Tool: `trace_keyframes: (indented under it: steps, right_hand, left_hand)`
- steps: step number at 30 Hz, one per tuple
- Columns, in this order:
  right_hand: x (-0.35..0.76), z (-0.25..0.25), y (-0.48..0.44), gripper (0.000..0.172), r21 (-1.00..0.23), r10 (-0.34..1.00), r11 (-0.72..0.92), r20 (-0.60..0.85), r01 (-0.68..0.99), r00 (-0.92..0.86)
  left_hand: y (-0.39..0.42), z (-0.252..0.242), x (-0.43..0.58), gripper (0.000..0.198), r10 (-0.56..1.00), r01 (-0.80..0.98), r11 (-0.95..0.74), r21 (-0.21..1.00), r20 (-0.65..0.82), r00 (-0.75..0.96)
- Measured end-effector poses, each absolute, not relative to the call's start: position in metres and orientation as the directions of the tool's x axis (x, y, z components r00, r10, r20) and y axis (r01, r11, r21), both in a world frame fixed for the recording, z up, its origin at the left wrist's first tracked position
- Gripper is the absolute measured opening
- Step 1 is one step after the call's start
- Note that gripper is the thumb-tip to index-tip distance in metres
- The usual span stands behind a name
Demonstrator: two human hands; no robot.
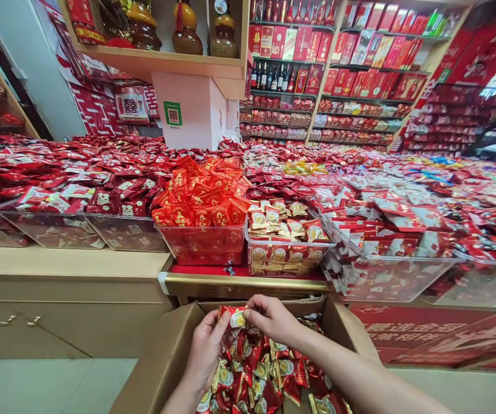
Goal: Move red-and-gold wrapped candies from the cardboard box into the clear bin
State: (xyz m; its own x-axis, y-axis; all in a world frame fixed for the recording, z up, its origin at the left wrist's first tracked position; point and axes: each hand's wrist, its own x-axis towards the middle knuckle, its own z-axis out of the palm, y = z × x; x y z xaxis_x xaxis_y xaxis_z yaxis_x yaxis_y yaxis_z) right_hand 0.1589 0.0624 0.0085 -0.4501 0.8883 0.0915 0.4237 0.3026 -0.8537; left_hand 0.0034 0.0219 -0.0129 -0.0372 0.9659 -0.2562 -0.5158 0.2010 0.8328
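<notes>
Lower centre: left hand and right hand pinch one red packet.
Uneven tugging, I judge, could tear it.

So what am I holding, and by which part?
A small, glossy red-and-white packet: left end in your left hand, right end in your right hand.

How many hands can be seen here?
2: the left hand and the right hand, both holding a small red packet over the open cardboard box. No others show.
</notes>
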Motion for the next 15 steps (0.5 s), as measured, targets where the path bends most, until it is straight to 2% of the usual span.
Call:
trace_keyframes:
  steps: [3,7,12,15]
  right_hand:
    - [0.1588,0.0090,0.0597,0.025,-0.808,0.854,0.367,0.097,0.461,-0.511]
    - [0.1572,0.0089,0.0590,0.029,-0.812,0.834,0.386,0.105,0.438,-0.542]
    - [0.1536,0.0086,0.0586,0.032,-0.854,0.859,0.328,0.093,0.403,-0.503]
    - [0.1510,0.0068,0.0576,0.031,-0.880,0.878,0.259,0.043,0.398,-0.477]
  left_hand:
    - [0.0237,-0.0125,0.0011,0.012,0.964,-0.556,0.187,0.810,-0.261,-0.056]
    - [0.0253,-0.0112,-0.0004,0.011,0.956,-0.626,0.168,0.762,-0.281,-0.086]
    - [0.0251,-0.0122,0.0021,0.011,0.946,-0.691,0.156,0.706,-0.309,-0.101]
    - [0.0228,-0.0119,0.0059,0.018,0.957,-0.691,0.170,0.703,-0.284,-0.053]
